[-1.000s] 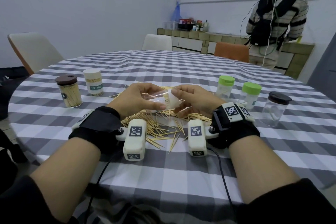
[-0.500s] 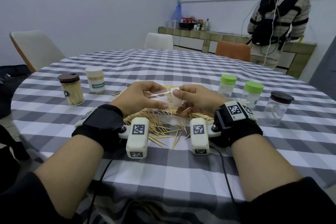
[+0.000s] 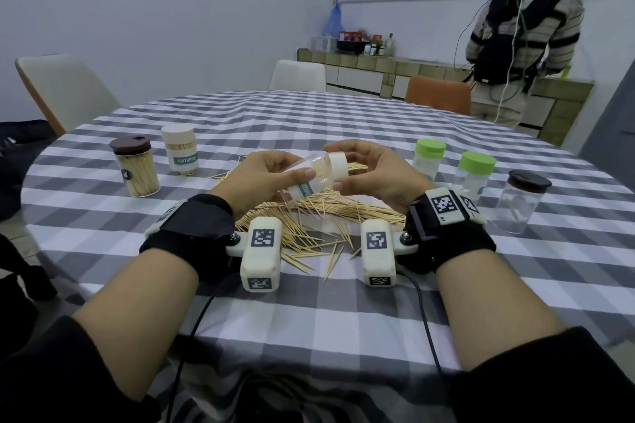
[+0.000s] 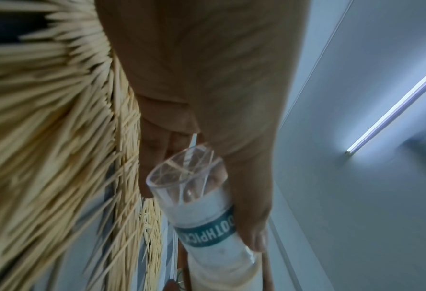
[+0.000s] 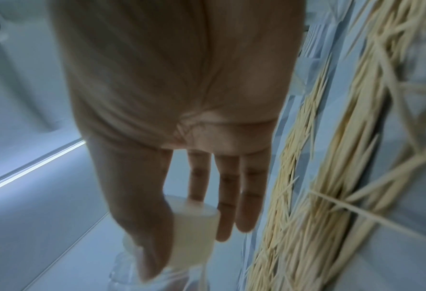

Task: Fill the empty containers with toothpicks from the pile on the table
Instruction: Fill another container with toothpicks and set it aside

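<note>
My left hand (image 3: 275, 175) grips a clear toothpick container (image 3: 307, 184) with a teal label, holding it tilted above the toothpick pile (image 3: 330, 213). My right hand (image 3: 367, 172) pinches the container's cream lid (image 3: 337, 165), which sits at its raised mouth end. Only a few toothpicks show inside, near the lid. In the left wrist view the container (image 4: 201, 206) runs away from my left hand (image 4: 244, 196), with the pile (image 4: 45, 137) to the left. The right wrist view has thumb and fingers of my right hand (image 5: 157, 226) round the lid (image 5: 194, 222).
At the left stand a brown-lidded jar (image 3: 136, 170) and a cream-lidded container (image 3: 180, 151), both full of toothpicks. At the right stand two green-lidded containers (image 3: 428, 160) (image 3: 474, 173) and a brown-lidded clear jar (image 3: 521, 203). Chairs ring the round checked table (image 3: 309, 312); a person stands at the back right.
Both hands have tilted the container from roughly level, so its lid end is higher and the label faces me. The grips on container and lid are unchanged.
</note>
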